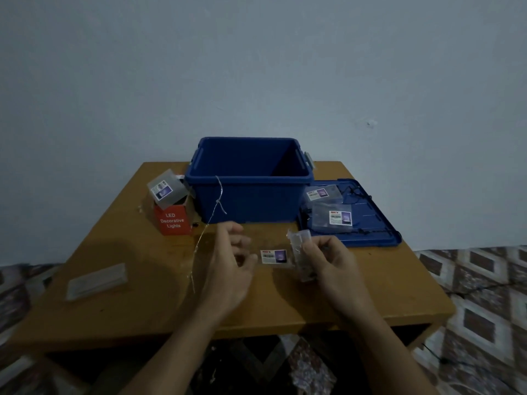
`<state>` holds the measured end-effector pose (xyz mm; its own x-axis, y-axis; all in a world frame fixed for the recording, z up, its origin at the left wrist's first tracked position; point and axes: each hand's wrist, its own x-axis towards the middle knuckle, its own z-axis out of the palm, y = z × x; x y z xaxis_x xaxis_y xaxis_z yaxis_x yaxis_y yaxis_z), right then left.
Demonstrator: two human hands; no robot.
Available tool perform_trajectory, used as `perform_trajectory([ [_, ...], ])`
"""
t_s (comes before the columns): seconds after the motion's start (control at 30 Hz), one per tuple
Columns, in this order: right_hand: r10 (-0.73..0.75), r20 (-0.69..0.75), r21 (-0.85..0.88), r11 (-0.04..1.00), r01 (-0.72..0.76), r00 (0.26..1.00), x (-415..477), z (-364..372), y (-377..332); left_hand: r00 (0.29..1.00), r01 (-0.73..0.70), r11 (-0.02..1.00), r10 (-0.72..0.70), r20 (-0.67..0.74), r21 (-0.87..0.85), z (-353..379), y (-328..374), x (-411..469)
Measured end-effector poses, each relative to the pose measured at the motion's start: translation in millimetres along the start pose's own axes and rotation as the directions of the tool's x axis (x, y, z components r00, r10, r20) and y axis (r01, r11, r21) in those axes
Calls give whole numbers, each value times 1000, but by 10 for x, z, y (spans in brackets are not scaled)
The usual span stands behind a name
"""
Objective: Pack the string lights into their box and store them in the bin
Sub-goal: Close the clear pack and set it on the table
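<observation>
A thin wire string light (218,201) hangs in a loop from near my left hand (228,258), rising in front of the open blue bin (248,181). My left hand pinches one end of a clear labelled bag (273,256). My right hand (328,260) holds a small clear battery case (299,252) at the bag's other end. The red box marked LED Decorative Lights (173,220) stands open left of the bin, with a clear packet (165,189) resting on top.
The bin's blue lid (379,226) lies on the wooden table (128,309) to the right, carrying two more clear packets (332,216) and dark wire. A flat clear packet (97,280) lies near the table's left edge. Patterned floor surrounds the table.
</observation>
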<state>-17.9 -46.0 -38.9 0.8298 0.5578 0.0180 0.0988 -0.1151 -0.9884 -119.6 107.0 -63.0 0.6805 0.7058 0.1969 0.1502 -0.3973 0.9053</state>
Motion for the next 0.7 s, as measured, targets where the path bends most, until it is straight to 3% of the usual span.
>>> perform_trajectory([
  [0.23,-37,77,-29,999,40,996,-23,-84,108,986,-127,989,118,115,79,-50,-63,27],
  [0.7,-156,94,58,987,151,983,301,-159,-201,980,-72,997,66,187,28,-117,-138,37],
])
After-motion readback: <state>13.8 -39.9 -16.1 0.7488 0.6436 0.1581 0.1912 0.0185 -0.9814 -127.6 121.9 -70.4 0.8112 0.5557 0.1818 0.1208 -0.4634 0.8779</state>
